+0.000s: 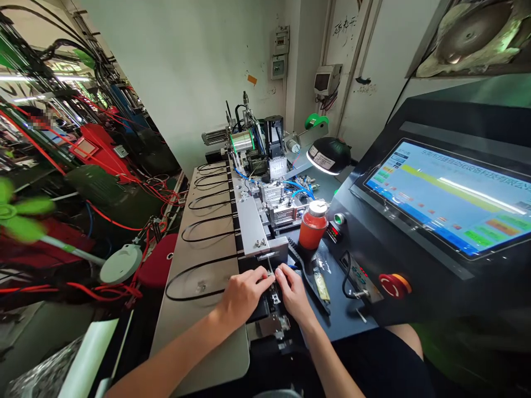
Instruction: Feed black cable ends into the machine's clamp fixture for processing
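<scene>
My left hand [244, 292] and my right hand [293, 292] meet at the near end of a long metal rail [252, 224]. Fingertips and thumbs of both are pinched close together over a small metal fixture [275, 299]. Whatever lies between the fingers is too small and hidden to make out. Just left of my left hand a looped black cable [166, 287] lies on the beige tabletop [166, 331], and its ends run toward the rail. Several more such loops lie farther back in a row. A black brush [305, 271] rests to the right of my right hand.
An orange-red jar [312, 226] with a white lid stands beyond the brush, near a yellow-handled tool [321, 286]. A black lamp [329, 155] hangs over the metal cylinders [286, 213]. Rightward are a touch screen [448, 193] and red stop button [394, 285]. A green fan [25, 211] spins leftward.
</scene>
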Demonstrator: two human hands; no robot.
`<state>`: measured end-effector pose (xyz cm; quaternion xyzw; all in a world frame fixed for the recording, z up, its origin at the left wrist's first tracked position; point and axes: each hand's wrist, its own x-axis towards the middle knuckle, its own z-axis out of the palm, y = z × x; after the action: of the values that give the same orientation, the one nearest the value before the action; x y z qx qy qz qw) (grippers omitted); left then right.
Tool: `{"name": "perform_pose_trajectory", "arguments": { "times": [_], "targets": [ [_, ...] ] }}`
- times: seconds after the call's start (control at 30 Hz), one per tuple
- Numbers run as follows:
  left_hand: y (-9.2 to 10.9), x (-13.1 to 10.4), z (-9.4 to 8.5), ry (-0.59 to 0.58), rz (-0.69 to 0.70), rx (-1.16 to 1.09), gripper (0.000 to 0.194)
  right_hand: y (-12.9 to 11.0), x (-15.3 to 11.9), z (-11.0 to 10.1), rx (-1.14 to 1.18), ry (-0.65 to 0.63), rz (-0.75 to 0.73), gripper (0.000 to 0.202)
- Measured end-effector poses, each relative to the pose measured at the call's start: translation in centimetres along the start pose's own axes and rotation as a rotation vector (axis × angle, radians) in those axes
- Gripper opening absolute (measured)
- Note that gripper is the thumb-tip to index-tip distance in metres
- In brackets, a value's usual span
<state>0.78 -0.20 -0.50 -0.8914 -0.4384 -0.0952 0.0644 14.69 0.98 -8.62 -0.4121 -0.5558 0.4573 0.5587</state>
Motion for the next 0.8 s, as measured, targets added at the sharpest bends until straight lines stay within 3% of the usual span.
{"name": "perform_pose_trajectory", "arguments": {
  "times": [0.13, 0.23, 0.43, 0.6, 0.8],
  "targets": [
    [0.2, 0.5, -0.5, -0.047, 0.031, 0.048, 0.028, 0.2, 0.0, -0.5, -0.007, -0.014, 0.01, 0.037],
    [-0.2, 0.5, -0.8, -0.043, -0.012, -0.06, 0.024, -0.4, 0.0, -1.5, -0.046, 0.004, 0.001, 0.038],
    [-1.2, 0.0, -0.6, -0.083, -0.161, -0.157, 0.012, -2.7, -0.9, -2.7, -0.277, -0.01, -0.24, 0.027],
    [-1.2, 0.1, -0.7, -0.093, -0.169, -0.185, 0.01, -2.8, -1.7, -3.1, -0.33, 0.124, -0.27, 0.025],
    [-1.0, 0.2, -1.2, -0.097, -0.175, -0.197, 0.009, -3.2, -1.6, -2.7, -0.311, 0.024, -0.24, 0.026]
  ]
}}
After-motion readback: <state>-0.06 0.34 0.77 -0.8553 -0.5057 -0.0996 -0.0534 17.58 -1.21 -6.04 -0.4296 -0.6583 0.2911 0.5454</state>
